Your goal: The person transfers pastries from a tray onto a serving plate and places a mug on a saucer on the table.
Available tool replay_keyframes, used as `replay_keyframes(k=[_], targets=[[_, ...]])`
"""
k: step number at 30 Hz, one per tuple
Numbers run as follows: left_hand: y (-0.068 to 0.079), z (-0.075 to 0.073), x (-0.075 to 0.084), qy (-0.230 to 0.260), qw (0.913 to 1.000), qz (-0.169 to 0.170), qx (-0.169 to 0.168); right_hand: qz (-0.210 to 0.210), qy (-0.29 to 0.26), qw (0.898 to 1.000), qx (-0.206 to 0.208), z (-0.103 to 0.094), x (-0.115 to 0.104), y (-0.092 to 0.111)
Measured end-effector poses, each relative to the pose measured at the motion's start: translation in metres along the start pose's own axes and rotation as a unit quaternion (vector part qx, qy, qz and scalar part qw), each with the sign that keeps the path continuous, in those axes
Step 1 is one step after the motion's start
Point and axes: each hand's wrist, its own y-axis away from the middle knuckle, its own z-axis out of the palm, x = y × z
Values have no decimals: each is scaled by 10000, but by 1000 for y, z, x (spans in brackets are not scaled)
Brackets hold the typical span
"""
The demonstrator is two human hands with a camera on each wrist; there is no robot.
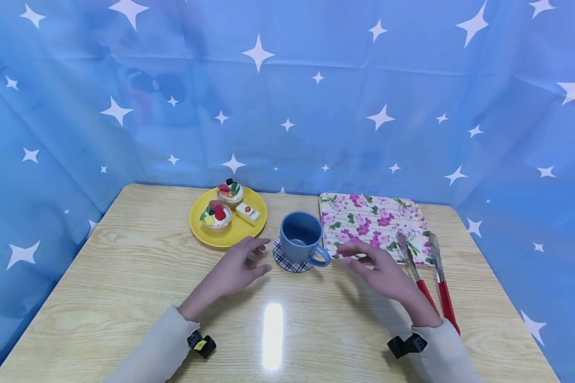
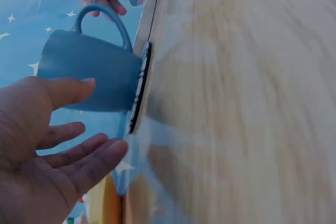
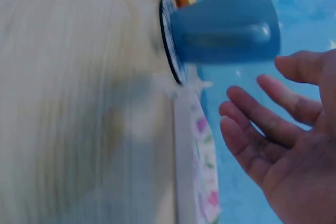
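A blue mug (image 1: 301, 236) stands upright on a round checked coaster (image 1: 287, 263), its handle pointing to the front right. My left hand (image 1: 237, 266) hovers just left of the mug with fingers loosely extended and nothing in them. On the other side, my right hand (image 1: 376, 268) is held near the handle, fingers relaxed and apart from it. The left wrist view shows a gap between the left hand (image 2: 63, 140) and the mug (image 2: 92, 69). In the right wrist view the right hand (image 3: 294, 124) is likewise beside the mug (image 3: 228, 27), holding nothing.
At the back left, a yellow plate (image 1: 227, 240) carries two toy fruit tarts (image 1: 216, 215) and a small cream-coloured block (image 1: 247, 213). A floral tray (image 1: 369, 223) lies at the back right. Red-handled tongs (image 1: 443, 287) rest partly over it, close to my right forearm. A starry blue curtain hangs behind.
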Motion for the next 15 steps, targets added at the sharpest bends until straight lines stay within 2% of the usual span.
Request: replay_keyframes(k=[8, 15], targets=[[16, -27, 2, -303, 9953, 454, 795, 125, 547, 9975, 419, -33, 11, 12], [31, -50, -2, -918, 9848, 465, 1397, 61, 1022, 9910, 858, -55, 15, 21]])
